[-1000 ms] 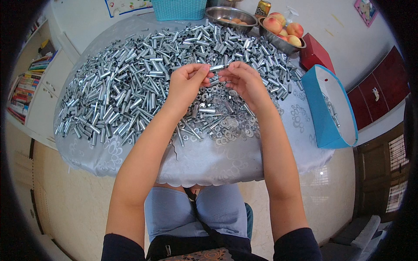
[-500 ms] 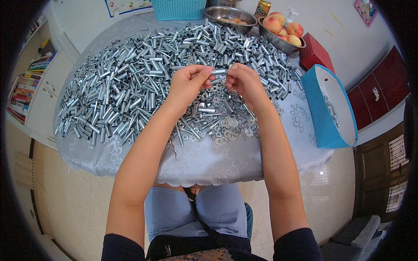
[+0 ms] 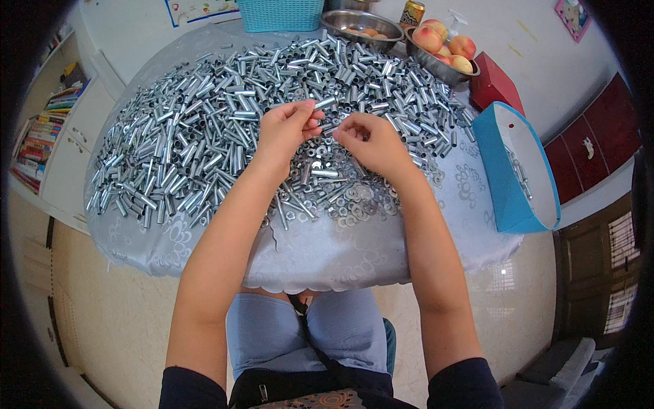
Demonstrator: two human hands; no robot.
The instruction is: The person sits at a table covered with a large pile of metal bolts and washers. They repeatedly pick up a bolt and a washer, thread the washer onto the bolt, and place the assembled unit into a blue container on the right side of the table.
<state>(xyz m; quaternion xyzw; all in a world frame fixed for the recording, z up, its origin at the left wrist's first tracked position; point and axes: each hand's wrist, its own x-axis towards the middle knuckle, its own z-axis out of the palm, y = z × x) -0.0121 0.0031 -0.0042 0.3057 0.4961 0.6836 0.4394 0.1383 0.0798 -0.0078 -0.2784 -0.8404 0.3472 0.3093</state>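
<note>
Between the thumb and fingers of my left hand (image 3: 289, 133) is a short shiny metal sleeve (image 3: 325, 103), its free end tilted up to the right. My right hand (image 3: 371, 142) hovers just right of it, thumb and fingers closed together. Whatever may be in that pinch is too small to make out. Under both hands lies a wide heap of metal sleeves (image 3: 197, 146). Nearer to me, below my right hand, flat washers (image 3: 354, 204) and nuts are mixed with a few bolts (image 3: 296, 203).
A patterned silver cloth (image 3: 327, 255) covers the table. On the right stands a blue open box (image 3: 507, 198) with bolts inside, beside a red box (image 3: 496, 85). Along the back are a bowl of peaches (image 3: 443, 65), a steel basin (image 3: 340, 27), a can (image 3: 411, 13) and a turquoise basket (image 3: 281, 17).
My right hand has moved away from the sleeve, down and slightly left. My left hand keeps the sleeve and has shifted a little left, tilting it upward.
</note>
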